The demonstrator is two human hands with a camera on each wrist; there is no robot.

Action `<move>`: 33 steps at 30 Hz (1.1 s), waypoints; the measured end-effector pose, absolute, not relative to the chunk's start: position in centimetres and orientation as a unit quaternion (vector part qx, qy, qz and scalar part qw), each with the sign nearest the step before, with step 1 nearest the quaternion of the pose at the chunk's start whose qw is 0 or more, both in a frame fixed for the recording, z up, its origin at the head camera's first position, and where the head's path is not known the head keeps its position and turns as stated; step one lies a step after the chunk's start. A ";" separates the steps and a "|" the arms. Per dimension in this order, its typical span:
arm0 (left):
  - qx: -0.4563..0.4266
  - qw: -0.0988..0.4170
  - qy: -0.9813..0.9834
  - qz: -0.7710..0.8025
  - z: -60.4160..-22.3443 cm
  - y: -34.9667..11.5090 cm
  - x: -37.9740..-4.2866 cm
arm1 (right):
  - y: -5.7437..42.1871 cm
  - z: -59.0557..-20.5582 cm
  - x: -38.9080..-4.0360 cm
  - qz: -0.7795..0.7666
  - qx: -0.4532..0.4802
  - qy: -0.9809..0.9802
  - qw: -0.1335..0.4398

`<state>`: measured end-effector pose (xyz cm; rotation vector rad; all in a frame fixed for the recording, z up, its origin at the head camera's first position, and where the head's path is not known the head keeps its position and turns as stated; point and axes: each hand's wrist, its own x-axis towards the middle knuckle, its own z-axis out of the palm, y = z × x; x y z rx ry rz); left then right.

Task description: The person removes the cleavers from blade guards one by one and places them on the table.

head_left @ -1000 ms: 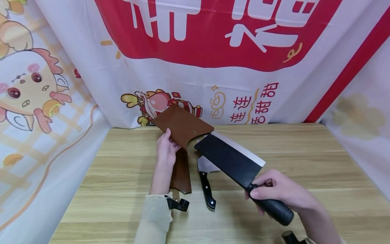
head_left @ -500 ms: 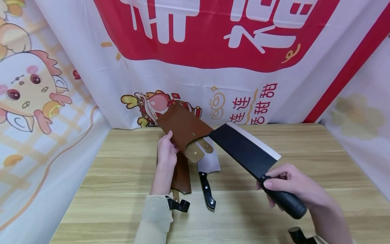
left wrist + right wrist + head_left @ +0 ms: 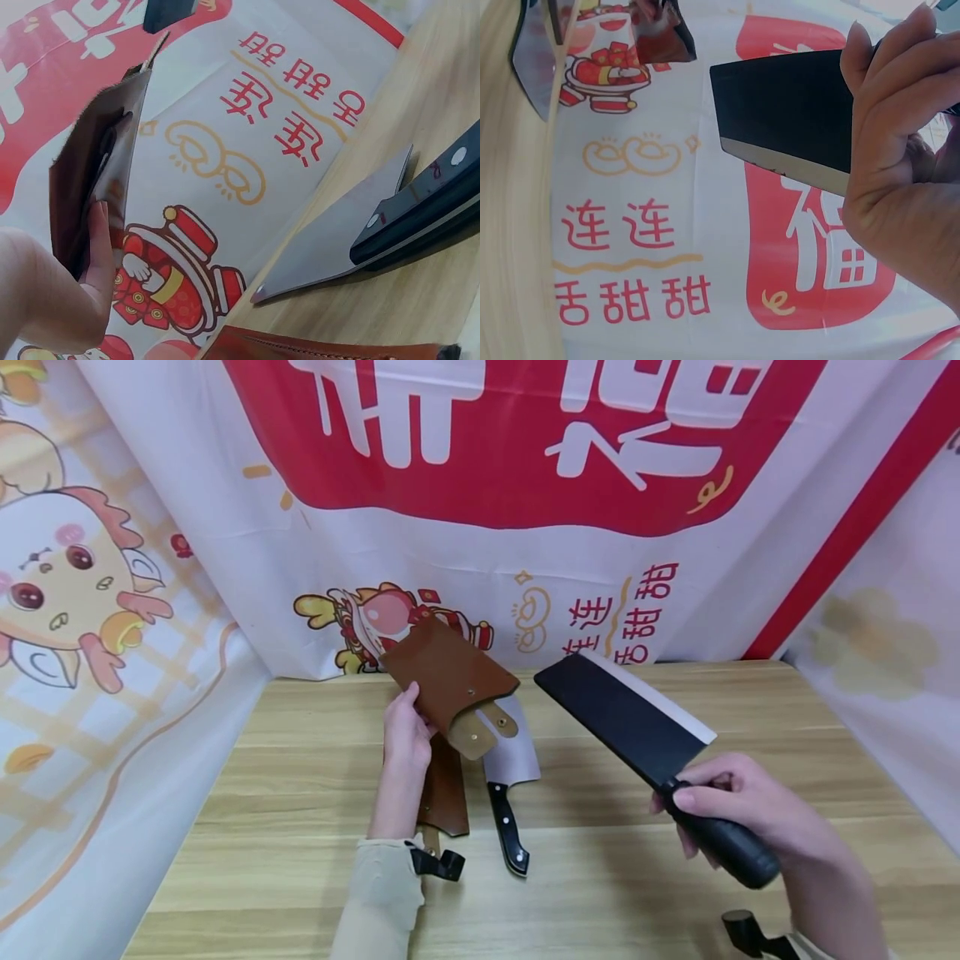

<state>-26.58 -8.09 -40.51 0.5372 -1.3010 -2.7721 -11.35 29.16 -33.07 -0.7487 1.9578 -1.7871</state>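
My left hand (image 3: 407,727) grips the left edge of a brown leather knife sheath (image 3: 450,672), thumb on top, holding it raised and tilted over the table. Its tan snap strap (image 3: 472,737) hangs at the mouth, which faces right and toward me. In my right hand (image 3: 738,797) is a black cleaver (image 3: 626,714) with a bright cutting edge, gripped by its black handle. The blade points up and left, apart from the sheath. In the right wrist view the fingers (image 3: 900,82) wrap the handle end of the cleaver's dark blade (image 3: 787,109).
A second cleaver (image 3: 510,827) with a riveted black handle lies on the wooden table (image 3: 300,827), its blade partly under the raised sheath in the head view. Left of it lies another brown leather sheath (image 3: 447,793), partly hidden by my left arm. A printed cloth (image 3: 420,552) hangs behind.
The black cleaver has moved right and away from the sheath's mouth, so a gap now shows between them. My left hand and the sheath have barely moved.
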 end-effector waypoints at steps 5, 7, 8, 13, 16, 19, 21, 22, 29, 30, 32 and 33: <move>0.176 0.000 -0.427 -0.887 -40.2 -7.9 -26.4 | 29.6 -33.1 -11.6 -0.637 -0.266 0.699 0.187; 0.173 -0.006 -0.434 -0.884 -40.2 -7.6 -26.3 | 29.7 -33.2 -11.6 -0.638 -0.263 0.700 0.186; 0.173 -0.009 -0.437 -0.883 -40.2 -7.4 -26.3 | 29.8 -33.2 -11.7 -0.639 -0.259 0.701 0.185; 0.169 -0.019 -0.457 -0.873 -40.5 -6.6 -26.2 | 30.2 -33.2 -11.9 -0.640 -0.242 0.708 0.175; 0.165 -0.027 -0.468 -0.868 -40.7 -6.1 -26.1 | 30.4 -33.3 -12.0 -0.640 -0.235 0.712 0.167; 0.162 -0.035 -0.479 -0.862 -40.7 -5.5 -25.9 | 30.6 -33.3 -12.2 -0.633 -0.239 0.720 0.156; 0.157 -0.041 -0.485 -0.859 -40.8 -5.0 -25.8 | 30.7 -33.3 -12.3 -0.627 -0.239 0.727 0.148; 0.154 -0.044 -0.487 -0.858 -40.8 -4.8 -25.7 | 30.7 -33.3 -12.4 -0.623 -0.237 0.731 0.145; 0.136 -0.072 -0.513 -0.845 -41.1 -3.0 -25.5 | 30.9 -32.9 -12.6 -0.616 -0.189 0.750 0.152; 0.134 -0.075 -0.519 -0.841 -41.2 -2.7 -25.4 | 30.9 -33.0 -12.7 -0.617 -0.184 0.749 0.153; 0.130 -0.084 -0.533 -0.832 -41.2 -2.3 -25.3 | 31.0 -33.2 -12.9 -0.624 -0.175 0.746 0.156; 0.126 -0.088 -0.540 -0.827 -41.2 -2.1 -25.2 | 31.1 -33.3 -13.0 -0.626 -0.172 0.744 0.157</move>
